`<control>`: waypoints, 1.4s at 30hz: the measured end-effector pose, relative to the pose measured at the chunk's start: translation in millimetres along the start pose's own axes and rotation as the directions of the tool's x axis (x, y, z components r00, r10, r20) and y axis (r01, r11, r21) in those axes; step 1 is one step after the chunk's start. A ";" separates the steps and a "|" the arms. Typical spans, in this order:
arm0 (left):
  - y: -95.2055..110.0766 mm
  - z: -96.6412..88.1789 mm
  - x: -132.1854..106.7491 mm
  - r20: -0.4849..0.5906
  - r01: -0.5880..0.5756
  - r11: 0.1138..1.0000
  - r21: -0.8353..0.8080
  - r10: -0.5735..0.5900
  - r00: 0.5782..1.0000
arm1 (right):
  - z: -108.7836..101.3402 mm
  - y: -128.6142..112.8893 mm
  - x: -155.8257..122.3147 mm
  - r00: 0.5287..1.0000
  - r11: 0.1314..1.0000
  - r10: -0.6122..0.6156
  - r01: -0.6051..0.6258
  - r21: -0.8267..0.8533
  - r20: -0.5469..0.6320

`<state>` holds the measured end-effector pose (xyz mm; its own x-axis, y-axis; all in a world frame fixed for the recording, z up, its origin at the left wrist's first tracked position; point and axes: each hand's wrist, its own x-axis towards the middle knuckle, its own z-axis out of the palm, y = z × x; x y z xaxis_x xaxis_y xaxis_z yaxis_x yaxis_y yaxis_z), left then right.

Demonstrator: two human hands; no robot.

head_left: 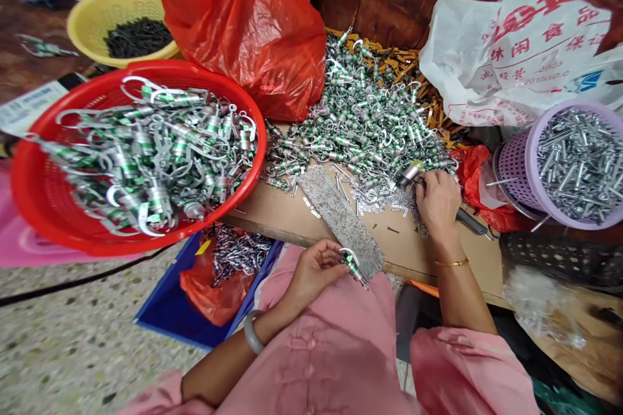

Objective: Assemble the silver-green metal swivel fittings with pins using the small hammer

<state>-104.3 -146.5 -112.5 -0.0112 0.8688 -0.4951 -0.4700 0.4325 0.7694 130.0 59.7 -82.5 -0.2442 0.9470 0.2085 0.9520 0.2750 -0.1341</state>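
My left hand (316,270) pinches a small silver hook fitting with a green band (353,268), just above the end of a speckled grey stone slab (335,220). My right hand (438,201) grips a dark-handled hand tool (471,222), and a short metal cylinder (411,172) shows at its fingertips. Below those fingers lies a scatter of small silver metal pieces (379,198). Beyond them rises a large heap of similar green-banded fittings (360,110). The tool's tip is hidden by my fingers.
A red basket (58,207) full of larger hooked fittings stands left of the cardboard-covered worktop (399,253). A purple basket (528,162) holds silver rods at right. Below the worktop's edge, a blue crate (165,311) holds more metal pieces. Plastic bags and a yellow basket (97,29) crowd the back.
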 end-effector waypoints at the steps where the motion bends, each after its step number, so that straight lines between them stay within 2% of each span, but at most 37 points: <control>1: 0.0 0.1 -0.1 0.000 -0.005 1.000 0.002 0.005 1.000 | -3.9 -3.2 -4.7 1.000 1.000 -0.011 0.011 0.004 -0.004; 3: 0.4 0.2 -0.2 0.000 -0.014 1.000 0.006 0.014 1.000 | -18.2 -12.7 -20.3 0.999 0.997 -0.050 0.050 0.055 0.011; 5: 1.1 0.3 -0.4 0.002 -0.015 1.000 0.006 0.015 1.000 | -37.8 -25.5 -42.7 0.986 0.971 -0.142 0.121 0.206 0.089; 7: 1.9 0.6 -0.6 0.004 -0.009 1.000 0.001 0.009 1.000 | -55.6 -40.5 -71.7 0.945 0.892 -0.270 0.173 0.418 0.184; 8: 2.1 0.9 -0.7 0.005 -0.007 1.000 -0.002 0.007 1.000 | -61.5 -48.4 -88.3 0.934 0.859 -0.305 0.185 0.477 0.187; 9: 2.1 1.1 -0.7 0.004 -0.008 1.000 -0.003 0.008 1.000 | -64.5 -56.1 -105.5 0.942 0.843 -0.304 0.196 0.501 0.144; 11: 1.5 1.6 -0.5 -0.001 -0.016 1.000 -0.003 0.016 1.000 | -62.3 -69.4 -138.9 0.971 0.856 -0.224 0.238 0.459 -0.085; 12: 0.9 1.7 -0.3 -0.004 -0.020 1.000 -0.001 0.020 1.000 | -58.2 -74.3 -153.0 0.962 0.864 -0.223 0.270 0.425 -0.158; 13: 0.0 1.7 -0.2 -0.007 -0.023 1.000 0.000 0.023 1.000 | -53.3 -77.6 -164.0 0.954 0.873 -0.243 0.295 0.389 -0.178; 15: -2.1 1.6 -0.4 -0.007 -0.025 1.000 0.007 0.025 1.000 | -44.5 -78.1 -173.8 0.946 0.880 -0.293 0.323 0.349 -0.138; 17: -4.4 1.4 -1.9 -0.012 -0.050 0.999 0.019 0.050 0.999 | -40.1 -69.1 -164.6 0.961 0.899 -0.233 0.271 0.344 -0.150; 20: -6.8 0.9 -6.1 -0.035 -0.176 0.977 0.117 0.181 0.983 | -37.7 -40.3 -120.7 0.975 0.922 0.024 0.064 0.382 -0.223; 23: -6.2 0.2 -8.0 0.040 -0.331 0.891 0.312 0.336 0.941 | -31.0 -9.2 -68.4 0.996 0.912 0.062 -0.027 0.409 -0.072; 26: -1.8 -0.4 -6.6 0.138 -0.470 0.785 0.404 0.456 0.879 | -20.1 1.7 -44.0 0.991 0.946 0.090 -0.054 0.321 -0.097; 28: 2.5 -0.5 -6.3 0.148 -0.538 0.733 0.416 0.529 0.835 | -13.7 -4.7 -48.4 0.986 0.978 0.105 -0.080 0.191 -0.128; 30: 7.2 -0.3 -7.1 0.158 -0.570 0.709 0.415 0.561 0.812 | -9.2 -15.9 -62.2 0.991 0.993 0.108 -0.103 0.063 -0.074; 33: 13.8 0.1 -8.4 0.208 -0.569 0.724 0.391 0.533 0.820 | -4.3 -27.5 -81.6 0.993 0.994 0.109 -0.108 -0.023 0.046; 35: 17.4 0.1 -7.8 0.241 -0.550 0.745 0.376 0.495 0.835 | -1.5 -28.0 -87.8 0.992 0.994 0.111 -0.109 -0.031 0.062; 38: 20.6 -0.1 -5.8 0.269 -0.522 0.772 0.363 0.450 0.852 | -0.6 -22.8 -91.2 0.993 0.994 0.108 -0.109 0.026 0.043; 40: 20.7 -0.1 -5.2 0.259 -0.502 0.785 0.362 0.432 0.864 | -4.1 -22.5 -94.6 0.992 0.978 0.118 -0.122 0.169 0.032; 42: 19.5 0.1 -5.6 0.225 -0.470 0.809 0.354 0.414 0.882 | -11.8 -29.5 -101.1 0.990 0.913 0.129 -0.144 0.382 0.064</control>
<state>-113.3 -142.9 -94.7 -0.0056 0.9996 -0.0276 -0.0627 0.0272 0.9977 128.8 -46.2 -88.2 -0.1308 0.9832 0.1271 0.8337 0.1785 -0.5226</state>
